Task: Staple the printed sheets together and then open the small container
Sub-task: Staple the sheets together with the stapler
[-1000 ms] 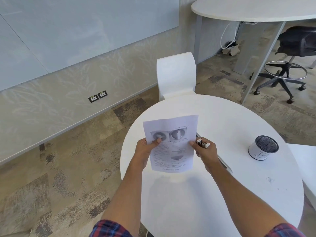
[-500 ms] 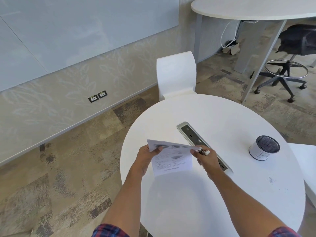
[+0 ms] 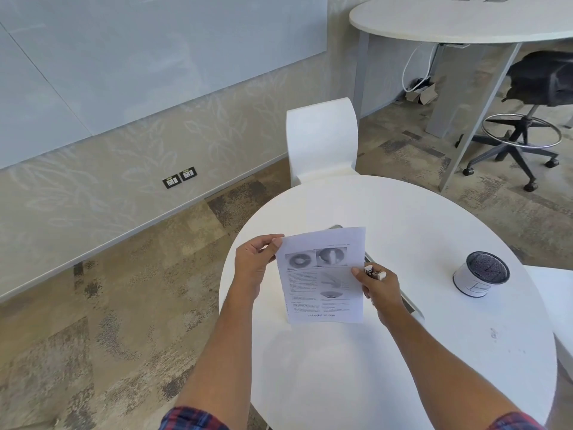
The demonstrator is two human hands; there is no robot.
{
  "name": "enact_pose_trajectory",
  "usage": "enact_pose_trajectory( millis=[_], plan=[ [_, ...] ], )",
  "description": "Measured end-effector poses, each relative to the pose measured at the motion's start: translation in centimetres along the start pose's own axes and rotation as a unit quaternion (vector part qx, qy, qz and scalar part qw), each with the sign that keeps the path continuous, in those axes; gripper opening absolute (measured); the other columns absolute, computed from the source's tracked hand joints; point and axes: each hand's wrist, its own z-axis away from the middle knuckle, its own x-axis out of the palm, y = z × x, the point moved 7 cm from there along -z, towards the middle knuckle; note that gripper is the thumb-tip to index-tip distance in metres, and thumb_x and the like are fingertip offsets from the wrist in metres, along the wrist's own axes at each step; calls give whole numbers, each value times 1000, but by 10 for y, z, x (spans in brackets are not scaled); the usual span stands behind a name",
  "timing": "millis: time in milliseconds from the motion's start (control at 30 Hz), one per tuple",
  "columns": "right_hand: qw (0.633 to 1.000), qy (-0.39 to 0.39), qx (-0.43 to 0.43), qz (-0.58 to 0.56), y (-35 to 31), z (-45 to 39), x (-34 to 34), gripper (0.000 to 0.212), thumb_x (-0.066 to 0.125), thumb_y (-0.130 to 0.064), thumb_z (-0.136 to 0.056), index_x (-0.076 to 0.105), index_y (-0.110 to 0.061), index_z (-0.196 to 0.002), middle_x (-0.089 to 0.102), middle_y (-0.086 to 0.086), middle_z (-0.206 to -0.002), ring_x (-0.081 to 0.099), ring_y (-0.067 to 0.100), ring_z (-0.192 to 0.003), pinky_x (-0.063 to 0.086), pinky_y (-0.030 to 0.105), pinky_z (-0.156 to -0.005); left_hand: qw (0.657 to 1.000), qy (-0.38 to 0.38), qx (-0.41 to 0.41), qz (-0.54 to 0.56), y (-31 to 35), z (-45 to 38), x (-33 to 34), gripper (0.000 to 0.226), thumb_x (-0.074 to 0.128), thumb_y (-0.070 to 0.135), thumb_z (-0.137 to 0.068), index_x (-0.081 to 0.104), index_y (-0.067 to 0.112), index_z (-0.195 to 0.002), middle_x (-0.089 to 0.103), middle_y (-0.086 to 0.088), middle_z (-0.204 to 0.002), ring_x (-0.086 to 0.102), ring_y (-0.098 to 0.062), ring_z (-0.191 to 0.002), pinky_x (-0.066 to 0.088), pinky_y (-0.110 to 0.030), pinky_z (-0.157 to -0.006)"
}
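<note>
Now your left hand [image 3: 252, 268] pinches sheets [image 3: 322, 274] top corner; right hand [image 3: 379, 288] grips opposite edge plus stapler [image 3: 374, 272]; container [image 3: 480, 277] apart on table [image 3: 403, 352].

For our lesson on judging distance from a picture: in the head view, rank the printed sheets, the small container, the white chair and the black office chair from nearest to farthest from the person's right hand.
From the right hand:
1. Printed sheets, gripped at their right edge.
2. Small container, to the right on the round table.
3. White chair, beyond the table's far edge.
4. Black office chair, far back right.
</note>
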Motion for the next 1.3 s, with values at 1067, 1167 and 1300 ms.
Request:
enact_pose_trajectory(
  millis=[1067,1167,1300],
  plan=[
    [982,37,-108,153,-29,13,13,40,44,-72,-95,49,-51,-129,61,-16,-94,58,15,-92,45,37,-87,991,68,31,-115,17,8,14,10,78,3,-86,78,12,-84,79,-2,-87,60,-16,-44,45,-18,-50],
    [955,-64,-167,236,-54,22,49,48,35,-61,-104,38,-46,-150,62,-17,-128,57,6,-121,42,33,-103,988,69,26,-138,17,9,18,8,79,6,-85,79,14,-83,79,4,-90,57,-20,-40,43,-20,-49],
    [840,-242,-213,437,-72,35,98,71,45,-49,-107,11,-28,-166,56,-10,-108,55,2,-91,44,21,-83,982,63,37,-174,23,12,24,10,78,8,-86,80,18,-82,79,3,-85,59,-24,-41,43,-21,-50]
  ],
)
